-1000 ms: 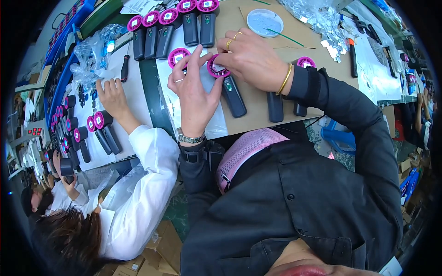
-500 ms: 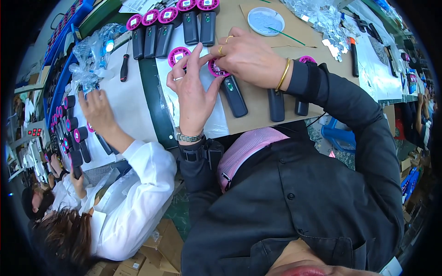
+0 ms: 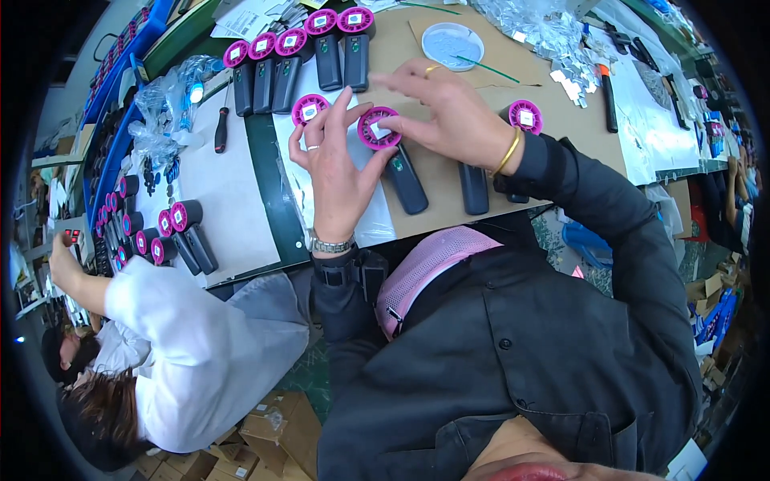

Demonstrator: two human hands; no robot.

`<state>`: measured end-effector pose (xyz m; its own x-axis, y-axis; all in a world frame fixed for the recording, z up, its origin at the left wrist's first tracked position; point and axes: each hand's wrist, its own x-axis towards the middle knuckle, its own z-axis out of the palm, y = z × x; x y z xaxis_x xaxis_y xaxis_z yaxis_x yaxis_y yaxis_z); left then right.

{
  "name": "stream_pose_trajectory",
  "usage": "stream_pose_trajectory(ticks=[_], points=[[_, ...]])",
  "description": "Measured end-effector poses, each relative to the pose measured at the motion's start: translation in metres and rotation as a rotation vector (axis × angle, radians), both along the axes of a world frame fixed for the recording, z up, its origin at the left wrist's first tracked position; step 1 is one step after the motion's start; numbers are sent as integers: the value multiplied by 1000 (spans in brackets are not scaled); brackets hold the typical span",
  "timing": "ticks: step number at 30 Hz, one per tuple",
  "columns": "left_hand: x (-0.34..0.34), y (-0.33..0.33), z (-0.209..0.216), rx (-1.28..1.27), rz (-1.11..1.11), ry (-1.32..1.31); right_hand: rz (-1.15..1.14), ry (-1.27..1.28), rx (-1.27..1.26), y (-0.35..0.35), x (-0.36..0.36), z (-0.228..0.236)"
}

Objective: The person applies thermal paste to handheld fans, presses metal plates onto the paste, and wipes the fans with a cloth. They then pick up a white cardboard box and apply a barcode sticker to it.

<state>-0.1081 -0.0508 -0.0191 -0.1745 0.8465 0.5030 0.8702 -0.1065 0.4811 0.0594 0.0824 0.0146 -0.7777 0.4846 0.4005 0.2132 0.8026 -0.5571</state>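
Magenta round plastic head with small white square centre (image 3: 378, 128), on dark grey handle-shaped device (image 3: 405, 178), lying on brown tabletop (image 3: 449, 188), head view: left hand (image 3: 337, 164) fingertips steadying the rim, right hand (image 3: 449, 116) pinching the white square; likely light, rigid, smooth; best gripping by ring edge

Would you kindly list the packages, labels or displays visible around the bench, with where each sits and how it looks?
Small square white label: on the magenta disc of the dark handheld unit under both hands.
Clear plastic bags: far left of the bench, crumpled.
Silvery foil wrappers: far right, a loose heap.
Brown cardboard boxes: on the floor, bottom left.
Red lit display: left edge, small.
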Motion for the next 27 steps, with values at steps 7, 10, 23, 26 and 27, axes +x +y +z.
stream_pose_trajectory(ticks=[7,10,23,26,27], points=[[29,-32,22,129,-21,66,104,40,-761,-22,19,0],[39,-43,28,112,-51,82,181,72,-873,-32,31,9],[89,-70,48,-132,-317,-1231,212,328,-837,-83,78,19],[95,-73,42,-149,-282,-1228,195,336,-847,-86,83,10],[98,-73,40,-133,-267,-1268,197,341,-877,-86,83,6]])
